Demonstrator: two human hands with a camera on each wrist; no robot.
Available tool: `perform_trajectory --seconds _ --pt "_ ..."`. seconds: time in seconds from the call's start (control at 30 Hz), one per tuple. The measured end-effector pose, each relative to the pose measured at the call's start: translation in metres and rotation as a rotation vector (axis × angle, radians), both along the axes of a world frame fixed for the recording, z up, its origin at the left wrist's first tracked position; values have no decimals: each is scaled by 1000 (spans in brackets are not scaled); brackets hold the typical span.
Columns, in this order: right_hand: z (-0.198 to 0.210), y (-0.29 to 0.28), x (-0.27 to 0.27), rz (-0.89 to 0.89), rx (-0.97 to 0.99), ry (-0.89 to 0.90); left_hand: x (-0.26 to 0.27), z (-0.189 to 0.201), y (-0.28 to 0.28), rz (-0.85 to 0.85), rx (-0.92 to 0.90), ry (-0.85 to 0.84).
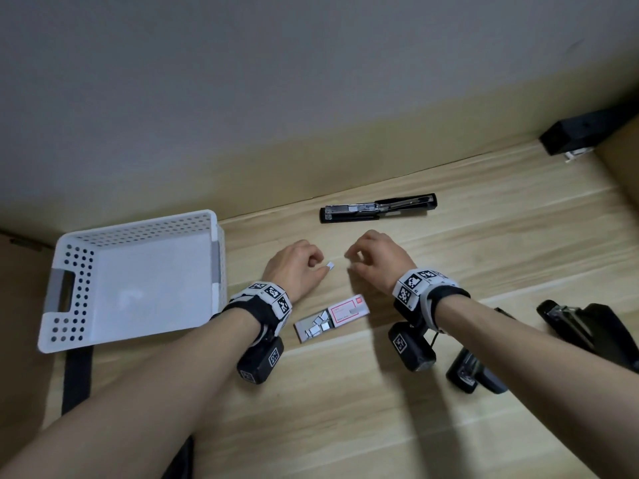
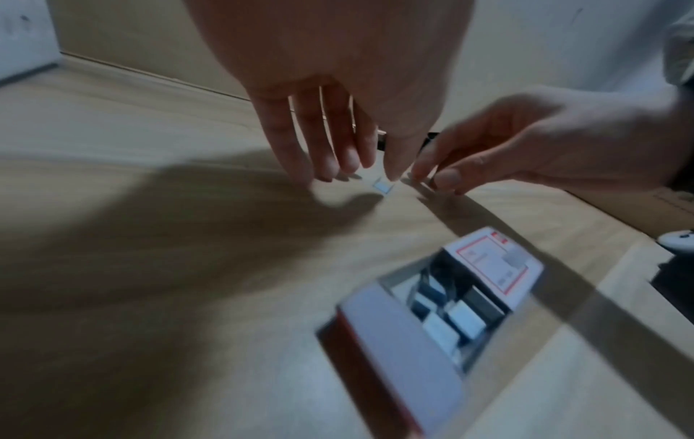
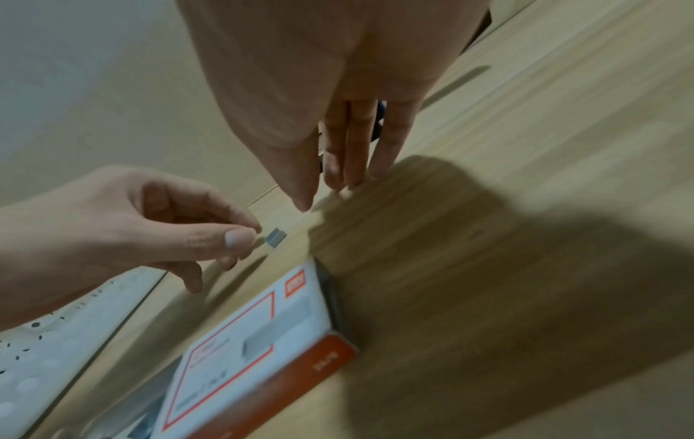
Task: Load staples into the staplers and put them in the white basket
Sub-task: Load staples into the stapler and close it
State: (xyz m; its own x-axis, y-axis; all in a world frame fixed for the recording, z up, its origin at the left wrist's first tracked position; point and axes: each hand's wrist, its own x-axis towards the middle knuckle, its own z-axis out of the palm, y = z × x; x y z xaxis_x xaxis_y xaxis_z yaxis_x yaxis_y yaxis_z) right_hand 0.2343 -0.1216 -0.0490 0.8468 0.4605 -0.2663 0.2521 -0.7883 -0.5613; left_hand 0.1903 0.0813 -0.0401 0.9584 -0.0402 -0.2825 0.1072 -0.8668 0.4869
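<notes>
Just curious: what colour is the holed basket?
White basket, with grey handles; clearest in the head view.

- I'm working on a light wood-grain tabletop, planks running side to side.
- Plain grey wall right behind it, meets the table's far edge.
- Brown cardboard at the far right corner, with a black block-shaped thing lying against it; can't tell what that is.
- Black strap runs along the table on my near left.
</notes>
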Motion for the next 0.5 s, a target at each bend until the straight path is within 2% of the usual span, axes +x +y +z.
perform_trajectory --seconds 0.13,0.33,0.5 --pt "-4 7 0 -23 9 12 -6 -6 -14 -18 73 1" --pt "-14 -1 4 -83 15 60 -6 -16 -21 24 23 -115" --pt "-16 4 4 -111 6 88 -7 -23 -13 -69 16 -182"
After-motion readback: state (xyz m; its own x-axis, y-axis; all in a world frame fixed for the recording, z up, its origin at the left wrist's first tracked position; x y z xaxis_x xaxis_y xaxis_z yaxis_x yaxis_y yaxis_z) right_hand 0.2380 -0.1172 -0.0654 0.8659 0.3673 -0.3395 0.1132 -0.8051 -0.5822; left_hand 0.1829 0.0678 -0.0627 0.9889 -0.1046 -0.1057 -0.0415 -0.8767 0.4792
